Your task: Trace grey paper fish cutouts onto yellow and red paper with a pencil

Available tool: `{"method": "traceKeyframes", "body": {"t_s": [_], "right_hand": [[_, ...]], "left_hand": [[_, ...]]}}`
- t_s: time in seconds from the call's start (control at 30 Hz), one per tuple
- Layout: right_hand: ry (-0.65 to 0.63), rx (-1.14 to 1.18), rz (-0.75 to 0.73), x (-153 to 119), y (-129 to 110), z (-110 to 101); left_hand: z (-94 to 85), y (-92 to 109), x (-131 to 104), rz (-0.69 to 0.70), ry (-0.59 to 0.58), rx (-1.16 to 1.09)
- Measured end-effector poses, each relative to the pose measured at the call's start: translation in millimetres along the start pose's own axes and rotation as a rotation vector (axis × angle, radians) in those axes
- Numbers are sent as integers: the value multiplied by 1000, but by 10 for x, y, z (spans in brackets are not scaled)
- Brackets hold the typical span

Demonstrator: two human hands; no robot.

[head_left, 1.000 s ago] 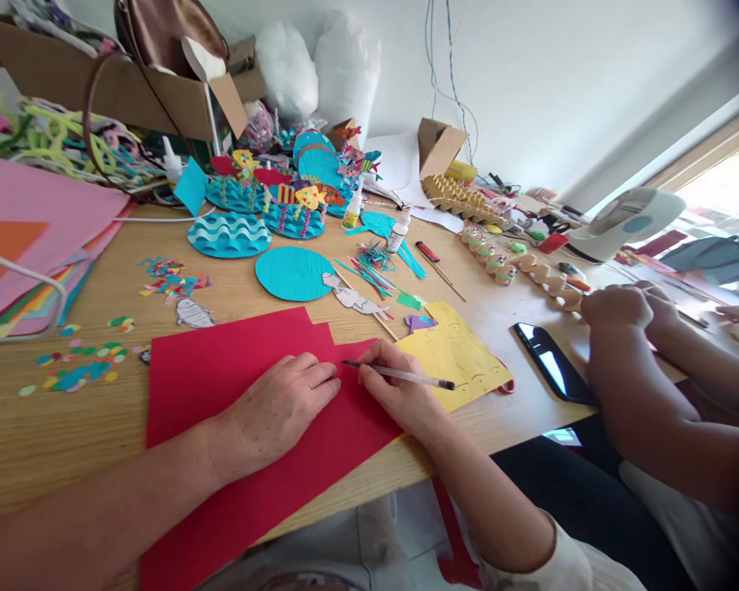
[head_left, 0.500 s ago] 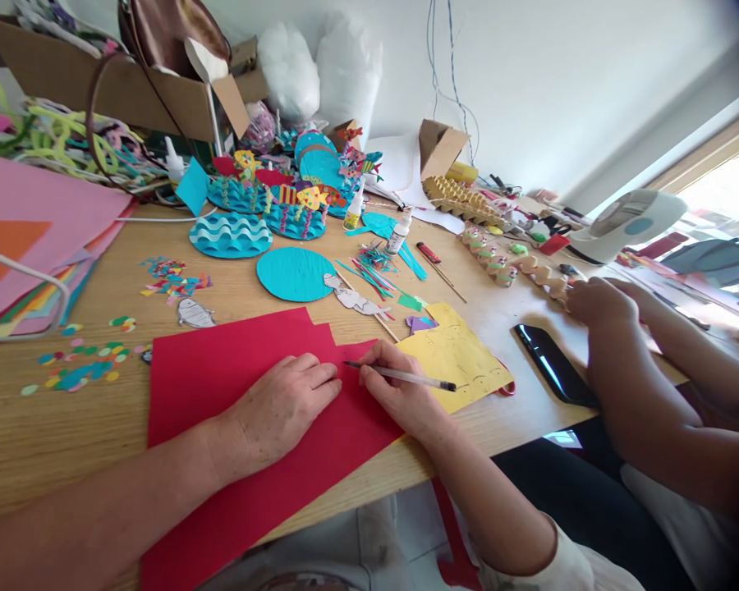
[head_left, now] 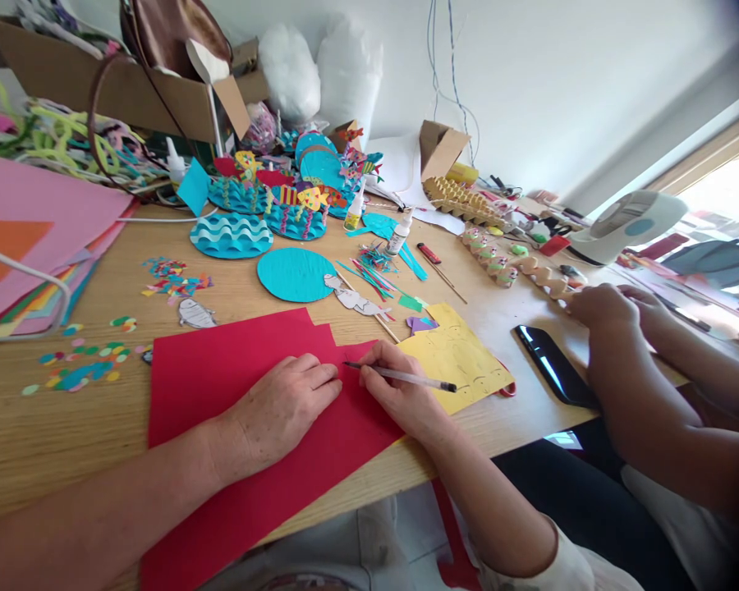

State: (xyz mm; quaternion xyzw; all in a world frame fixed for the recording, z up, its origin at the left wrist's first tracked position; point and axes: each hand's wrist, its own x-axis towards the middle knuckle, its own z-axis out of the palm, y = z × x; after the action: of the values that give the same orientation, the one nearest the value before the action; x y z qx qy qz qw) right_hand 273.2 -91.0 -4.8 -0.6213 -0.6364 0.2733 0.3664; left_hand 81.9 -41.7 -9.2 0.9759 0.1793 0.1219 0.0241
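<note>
A large sheet of red paper [head_left: 234, 361] with a stepped upper edge lies on the table in front of me. My left hand [head_left: 286, 402] rests on it, palm down, fingers stretched out and close together. Between the thumb and fingers of my right hand [head_left: 400, 390] is a clear pen [head_left: 406, 376] with a black end cap, its tip at the red paper near the left fingertips. Yellow paper [head_left: 468, 353] with drawn lines lies just right of that hand, partly covered. Beyond the red sheet are a grey fish cutout [head_left: 195, 313] and a turquoise oval [head_left: 296, 274].
Paper dots [head_left: 86, 365] and scraps [head_left: 176, 277] lie at left, beside stacked coloured paper [head_left: 30, 238]. Glue bottles [head_left: 399, 234] and turquoise wave crafts [head_left: 231, 235] stand farther back. A phone [head_left: 554, 365] lies at right, near another person's hands [head_left: 607, 308] at an egg-carton strip [head_left: 545, 279].
My hands, the pen and the red paper stay almost where they were. At right, the other person's hands have shifted slightly.
</note>
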Motion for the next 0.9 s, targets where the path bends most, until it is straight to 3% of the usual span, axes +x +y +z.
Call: {"method": "traceKeyframes", "body": {"t_s": [0.9], "right_hand": [[18, -4, 2, 2, -13, 2]], "left_hand": [[19, 0, -15, 5, 7, -7]]}}
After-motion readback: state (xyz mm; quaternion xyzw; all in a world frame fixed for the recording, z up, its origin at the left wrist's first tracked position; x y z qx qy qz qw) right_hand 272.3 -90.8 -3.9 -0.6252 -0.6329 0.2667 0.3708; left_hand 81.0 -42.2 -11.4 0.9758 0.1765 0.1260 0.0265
